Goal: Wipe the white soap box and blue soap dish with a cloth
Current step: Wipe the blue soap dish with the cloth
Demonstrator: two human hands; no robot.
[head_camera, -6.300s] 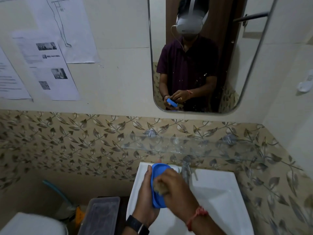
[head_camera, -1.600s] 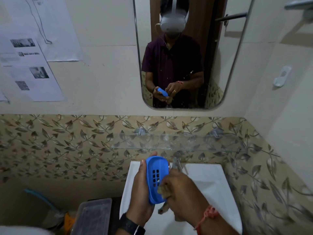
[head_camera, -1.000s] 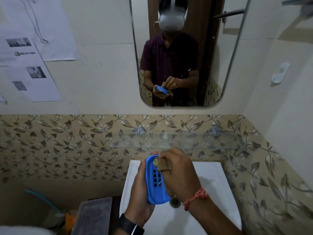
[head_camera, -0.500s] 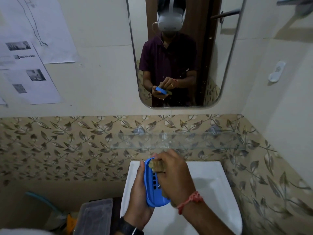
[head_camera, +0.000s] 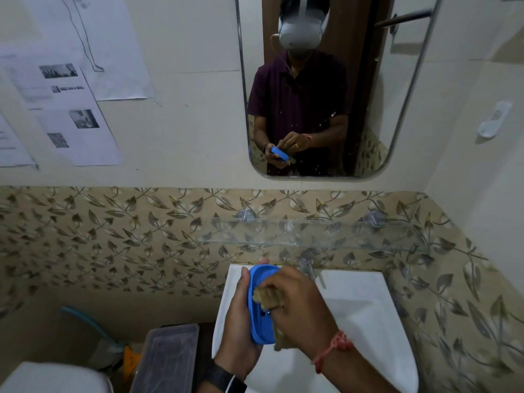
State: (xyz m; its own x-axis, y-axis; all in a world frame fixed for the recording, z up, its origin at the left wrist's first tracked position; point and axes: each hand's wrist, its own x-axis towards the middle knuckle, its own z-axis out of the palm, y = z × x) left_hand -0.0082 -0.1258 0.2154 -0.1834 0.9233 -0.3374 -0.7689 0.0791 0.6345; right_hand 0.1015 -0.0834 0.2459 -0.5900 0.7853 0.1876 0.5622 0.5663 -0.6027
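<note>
Head view: right grip [head_camera: 300,310] curls round the brownish cloth [head_camera: 268,296] and presses it into the hollow of the blue soap dish [head_camera: 259,329]. Left grip [head_camera: 238,321] wraps the dish from behind, holding it on edge over the white basin [head_camera: 368,316]. Dish-wiping step, I'd say, mid-scrub. Next calls for the rim and back, then the white soap box, which I can't pick out. Tap [head_camera: 307,268] and glass shelf [head_camera: 312,236] sit close ahead, a clear tub [head_camera: 167,355] lies just left of the basin, and there's open bowl to the right.

The blue soap dish [head_camera: 256,327] looked smooth plastic, the cloth [head_camera: 268,296] coarse and matt, the sink [head_camera: 368,316] glossy, the shelf [head_camera: 340,236] glass
</note>
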